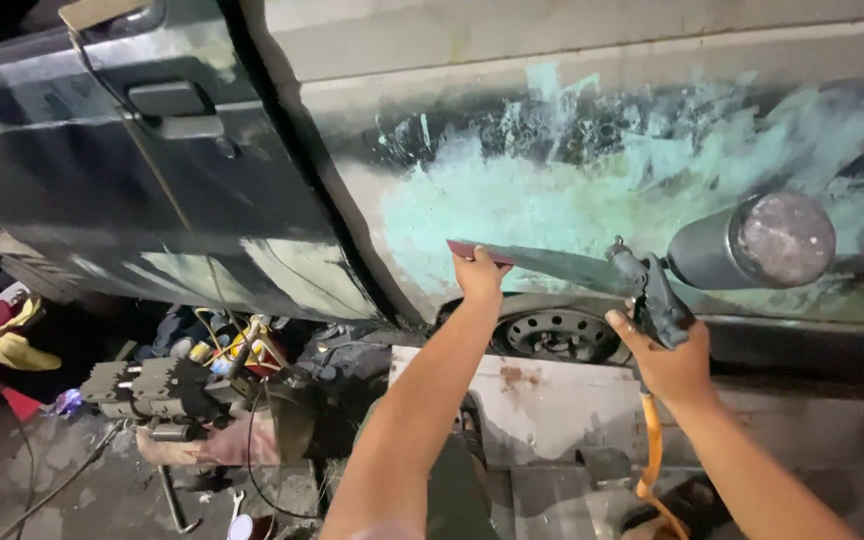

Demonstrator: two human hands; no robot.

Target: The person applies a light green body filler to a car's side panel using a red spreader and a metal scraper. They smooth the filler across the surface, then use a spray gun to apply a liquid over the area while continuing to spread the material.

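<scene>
At the far left of the frame, a yellow cloth [20, 350] lies on something red, low beside the car. Right of it, in the lower left, a grey metal engine part [152, 388] sits on the dirty ground among wires and tools. Above these, the dark car door [102, 190] fills the upper left of the frame, and its handle [174, 103] is near the top.

In the middle of the frame, the left hand [477, 275] reaches up to the car body panel [572, 200]. This panel is covered with pale green patches and dark spots. The fingers are closed on the left end of a thin flat sheet [527, 262], dark red at its edge, and they hold it against the panel just above the wheel [557, 335]. The wheel with its steel rim shows under the sheet, at the centre of the frame.

At the right, the right hand [670, 362] grips the handle of a spray gun [652, 295]; the fingers are wrapped tight around it. The gun's nozzle points at the sheet and is very near to it. Its grey metal cup [752, 243] stands out to the upper right. An orange hose [650, 450] hangs from the gun down to the bottom of the frame.
</scene>
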